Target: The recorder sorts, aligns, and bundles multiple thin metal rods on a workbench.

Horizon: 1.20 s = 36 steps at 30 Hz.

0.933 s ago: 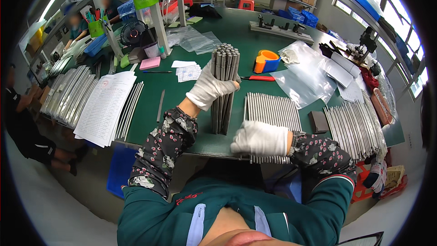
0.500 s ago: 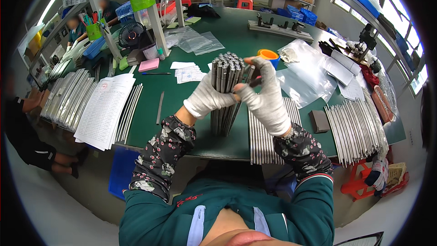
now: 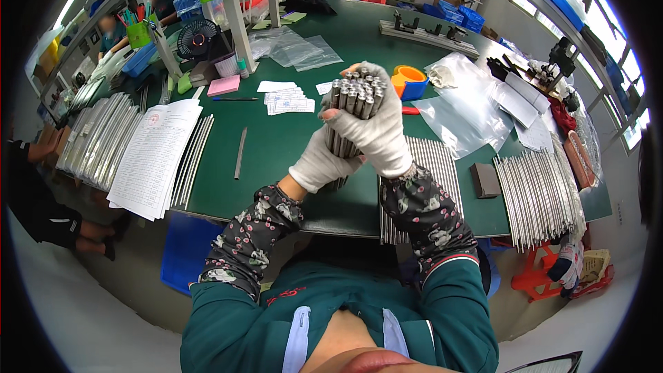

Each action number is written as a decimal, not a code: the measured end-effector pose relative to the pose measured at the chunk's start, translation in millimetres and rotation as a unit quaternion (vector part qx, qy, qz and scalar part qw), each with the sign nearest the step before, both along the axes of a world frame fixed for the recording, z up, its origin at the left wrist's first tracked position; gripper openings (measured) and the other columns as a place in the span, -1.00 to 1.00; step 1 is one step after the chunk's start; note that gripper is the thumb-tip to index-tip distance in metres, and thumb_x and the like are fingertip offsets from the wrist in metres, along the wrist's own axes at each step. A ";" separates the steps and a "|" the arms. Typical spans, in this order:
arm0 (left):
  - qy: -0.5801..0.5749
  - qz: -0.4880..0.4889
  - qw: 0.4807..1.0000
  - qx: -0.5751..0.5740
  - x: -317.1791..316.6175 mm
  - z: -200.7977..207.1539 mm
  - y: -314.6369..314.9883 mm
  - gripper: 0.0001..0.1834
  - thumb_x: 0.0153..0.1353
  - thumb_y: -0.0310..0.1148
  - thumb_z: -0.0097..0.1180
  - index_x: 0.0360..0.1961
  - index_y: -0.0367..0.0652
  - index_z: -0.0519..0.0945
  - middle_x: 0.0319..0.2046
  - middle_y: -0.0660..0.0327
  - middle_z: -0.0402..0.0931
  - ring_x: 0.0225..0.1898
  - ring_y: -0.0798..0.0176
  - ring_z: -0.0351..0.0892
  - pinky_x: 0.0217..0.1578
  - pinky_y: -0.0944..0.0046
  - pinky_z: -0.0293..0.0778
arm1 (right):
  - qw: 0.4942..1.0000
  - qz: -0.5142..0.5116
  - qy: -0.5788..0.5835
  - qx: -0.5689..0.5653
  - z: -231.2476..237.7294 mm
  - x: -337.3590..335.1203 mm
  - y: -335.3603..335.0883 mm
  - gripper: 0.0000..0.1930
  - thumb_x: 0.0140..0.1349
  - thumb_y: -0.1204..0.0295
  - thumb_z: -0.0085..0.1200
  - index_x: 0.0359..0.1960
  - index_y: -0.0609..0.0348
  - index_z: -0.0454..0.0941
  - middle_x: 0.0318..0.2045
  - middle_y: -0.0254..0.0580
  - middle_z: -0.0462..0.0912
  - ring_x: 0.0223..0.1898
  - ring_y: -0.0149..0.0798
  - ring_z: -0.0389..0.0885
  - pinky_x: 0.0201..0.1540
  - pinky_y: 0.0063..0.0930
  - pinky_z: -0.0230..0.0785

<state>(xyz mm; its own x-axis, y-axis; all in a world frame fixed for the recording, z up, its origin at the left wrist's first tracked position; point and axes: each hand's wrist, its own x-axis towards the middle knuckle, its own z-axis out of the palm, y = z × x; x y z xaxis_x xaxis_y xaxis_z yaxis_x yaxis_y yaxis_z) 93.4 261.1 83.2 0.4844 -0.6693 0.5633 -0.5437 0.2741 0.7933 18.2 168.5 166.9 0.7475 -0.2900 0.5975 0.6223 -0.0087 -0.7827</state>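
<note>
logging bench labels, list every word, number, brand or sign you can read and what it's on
Nothing legible enough to quote.
White printed paper sheet: too small.
Small white paper cards: too small.
Red stitching on dark green cloth shirt: blurred.
Reddish-brown oblong pouch: pale marks, unclear.
Bundled silver metal rods: no lettering visible.

White gloves [image 3: 387, 135], black floral sleeves [image 3: 429, 214], green shirt [image 3: 331, 287].

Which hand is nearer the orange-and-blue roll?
Right. The right hand, around the upper rod bundle, is just left of the roll; the left hand, lower on the bundle, is farther left.
</note>
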 end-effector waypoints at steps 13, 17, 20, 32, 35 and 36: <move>0.306 -0.124 0.944 0.018 40.5 -8.7 -17.9 -0.34 0.00 -0.33 0.46 0.13 -0.12 0.43 -0.07 0.29 0.57 -0.03 0.34 0.54 0.01 0.28 0.48 | 0.974 0.197 0.083 0.077 -31.9 57.3 -69.8 -0.35 0.08 0.36 0.34 0.20 0.26 0.33 -0.04 -0.04 0.61 0.02 -0.07 0.61 0.11 -0.21 0.44; 0.298 -0.099 0.949 0.026 42.6 -13.4 -19.2 -0.27 0.01 -0.34 0.45 0.21 -0.11 0.37 0.01 0.28 0.54 0.01 0.34 0.52 0.04 0.28 0.47 | 0.973 0.195 0.089 0.090 -34.7 59.2 -73.7 -0.38 0.13 0.40 0.29 0.21 0.30 0.34 0.00 0.01 0.60 0.04 -0.05 0.60 0.12 -0.19 0.45; 0.298 -0.103 0.949 0.026 44.1 -13.4 -18.6 -0.25 0.01 -0.31 0.46 0.22 -0.11 0.36 0.00 0.29 0.54 0.01 0.34 0.51 0.04 0.29 0.47 | 0.973 0.192 0.090 0.091 -33.2 58.2 -71.7 -0.39 0.14 0.40 0.27 0.21 0.30 0.33 0.02 0.02 0.59 0.05 -0.05 0.60 0.12 -0.20 0.45; 0.287 -0.092 0.953 0.032 39.1 -7.2 -14.5 -0.29 -0.01 -0.29 0.47 0.17 -0.11 0.41 -0.03 0.29 0.55 -0.03 0.35 0.52 0.01 0.29 0.48 | 0.978 0.164 0.101 0.084 -40.2 60.0 -75.7 -0.42 0.18 0.35 0.25 0.20 0.28 0.34 0.01 -0.03 0.60 0.04 -0.08 0.60 0.11 -0.22 0.47; 0.290 -0.083 0.953 0.032 35.9 -5.2 -14.4 -0.30 -0.02 -0.29 0.48 0.15 -0.13 0.42 -0.04 0.29 0.56 -0.04 0.34 0.54 0.01 0.29 0.48 | 0.974 0.167 0.099 0.114 -40.8 59.1 -73.8 -0.44 0.23 0.29 0.21 0.20 0.27 0.34 0.00 -0.03 0.61 0.04 -0.09 0.61 0.10 -0.24 0.48; 0.290 -0.083 0.953 0.032 36.2 -6.0 -14.7 -0.30 -0.02 -0.29 0.48 0.15 -0.13 0.42 -0.04 0.29 0.56 -0.04 0.34 0.54 0.01 0.29 0.48 | 0.969 0.176 0.101 0.141 -40.5 58.2 -73.3 -0.44 0.25 0.25 0.19 0.20 0.26 0.35 -0.01 -0.03 0.61 0.04 -0.10 0.61 0.09 -0.26 0.48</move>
<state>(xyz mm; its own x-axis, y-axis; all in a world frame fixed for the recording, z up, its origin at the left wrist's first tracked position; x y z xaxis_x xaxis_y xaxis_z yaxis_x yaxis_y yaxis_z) 129.5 246.4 77.2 0.5856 -0.7885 0.1880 0.0382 0.2585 0.9653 76.4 95.2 126.4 0.9231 -0.1268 0.3630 0.3821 0.4090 -0.8287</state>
